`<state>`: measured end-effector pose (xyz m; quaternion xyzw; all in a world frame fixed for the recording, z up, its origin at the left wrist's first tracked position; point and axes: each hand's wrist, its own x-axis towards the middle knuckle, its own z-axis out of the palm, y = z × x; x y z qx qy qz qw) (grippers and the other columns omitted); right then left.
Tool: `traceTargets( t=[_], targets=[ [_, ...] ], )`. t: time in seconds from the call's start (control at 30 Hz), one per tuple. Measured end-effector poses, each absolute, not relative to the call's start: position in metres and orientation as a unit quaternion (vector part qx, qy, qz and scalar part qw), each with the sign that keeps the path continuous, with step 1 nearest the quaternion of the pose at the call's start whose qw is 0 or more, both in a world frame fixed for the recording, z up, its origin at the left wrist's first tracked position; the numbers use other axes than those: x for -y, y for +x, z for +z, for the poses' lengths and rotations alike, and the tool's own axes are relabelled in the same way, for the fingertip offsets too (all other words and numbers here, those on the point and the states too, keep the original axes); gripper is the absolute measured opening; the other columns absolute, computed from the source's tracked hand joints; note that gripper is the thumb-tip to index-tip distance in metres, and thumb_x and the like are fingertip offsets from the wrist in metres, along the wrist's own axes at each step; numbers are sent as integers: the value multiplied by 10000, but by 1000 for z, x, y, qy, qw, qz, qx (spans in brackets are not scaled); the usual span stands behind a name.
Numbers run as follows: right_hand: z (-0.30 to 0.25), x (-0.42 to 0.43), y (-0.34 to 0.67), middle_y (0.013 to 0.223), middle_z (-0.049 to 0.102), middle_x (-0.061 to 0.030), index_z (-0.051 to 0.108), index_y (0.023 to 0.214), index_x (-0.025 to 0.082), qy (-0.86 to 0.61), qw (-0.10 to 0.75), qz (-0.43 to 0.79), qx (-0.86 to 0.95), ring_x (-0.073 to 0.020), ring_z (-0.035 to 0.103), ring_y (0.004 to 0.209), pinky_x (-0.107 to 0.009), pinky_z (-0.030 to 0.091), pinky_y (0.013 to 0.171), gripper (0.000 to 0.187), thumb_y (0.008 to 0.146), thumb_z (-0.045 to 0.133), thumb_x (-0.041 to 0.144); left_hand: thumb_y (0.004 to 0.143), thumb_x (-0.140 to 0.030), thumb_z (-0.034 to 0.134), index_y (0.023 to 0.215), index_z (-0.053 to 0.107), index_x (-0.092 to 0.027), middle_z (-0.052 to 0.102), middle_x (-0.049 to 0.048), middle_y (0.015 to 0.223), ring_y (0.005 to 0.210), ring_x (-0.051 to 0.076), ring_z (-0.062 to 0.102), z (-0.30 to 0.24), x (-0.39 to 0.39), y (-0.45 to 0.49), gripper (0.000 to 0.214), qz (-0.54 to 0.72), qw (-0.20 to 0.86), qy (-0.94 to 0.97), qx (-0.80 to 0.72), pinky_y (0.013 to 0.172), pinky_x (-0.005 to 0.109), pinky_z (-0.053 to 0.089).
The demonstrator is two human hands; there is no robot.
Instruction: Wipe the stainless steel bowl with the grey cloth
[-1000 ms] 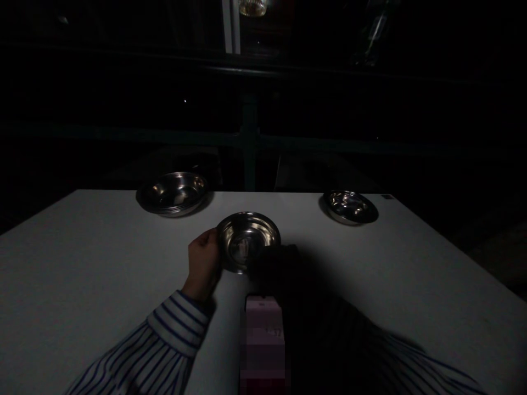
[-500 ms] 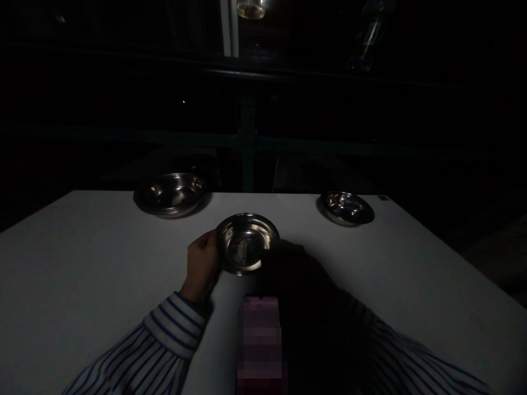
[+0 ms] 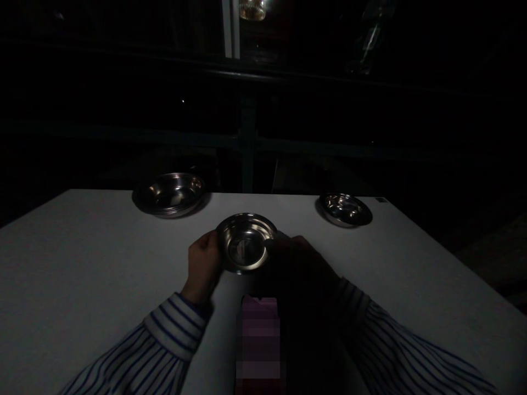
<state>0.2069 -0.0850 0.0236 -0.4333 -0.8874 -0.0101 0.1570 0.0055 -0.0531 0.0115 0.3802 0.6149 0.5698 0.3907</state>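
A shiny steel bowl (image 3: pixel 246 249) is held above or on the white table, tilted slightly toward me; I cannot tell whether its base touches the table. My left hand (image 3: pixel 205 266) is closed on its left rim, the thumb along the edge. On the opposite side my right hand (image 3: pixel 302 258) lies in deep shadow, with a finger or thumb reaching over the right rim and the rest barely visible. A phone-like thing (image 3: pixel 260 334) with a blurred, pinkish screen sits below the bowl, close to me.
At the far left of the white table (image 3: pixel 102 263) stands a stack of larger steel bowls (image 3: pixel 171 196). Another steel bowl or small stack (image 3: pixel 346 209) stands at the far right, near a small dark label (image 3: pixel 381 200). Beyond the table's back edge it is very dark.
My right hand has shifted slightly up along the bowl's right rim, and more of its striped cuff shows. The left hand and the bowl have stayed nearly in place.
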Motion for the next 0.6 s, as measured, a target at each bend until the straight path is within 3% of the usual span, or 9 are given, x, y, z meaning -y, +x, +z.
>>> traceTargets(
  t=[0.17,0.33,0.43,0.6],
  targets=[
    [16,99,197,1140,612,-91,575,1146,210,-490,174,-46,853,-215,578,963,-343,450,808,295,875,462,237,704,-333,548,749,680,-112,654,33,630,574,152,561,12,51,6,261,568,386,378,-621,549,251,418],
    [29,87,204,970,654,-41,621,974,209,-440,163,10,883,-162,589,786,-296,425,726,187,838,539,309,686,-406,580,778,677,-125,611,-2,562,527,143,542,5,49,3,312,570,459,372,-571,541,263,424],
    [32,79,207,954,646,-33,592,1011,204,-464,185,37,866,-151,583,776,-289,413,731,231,832,553,343,682,-393,582,770,678,-120,626,8,580,544,144,546,5,50,5,302,576,444,367,-579,530,253,418],
    [22,98,198,1087,621,-93,538,1169,200,-506,155,-12,848,-205,587,826,-305,425,682,396,814,564,374,678,-372,577,787,684,-107,645,27,606,560,147,559,9,50,7,306,576,431,365,-591,536,251,426]
  ],
)
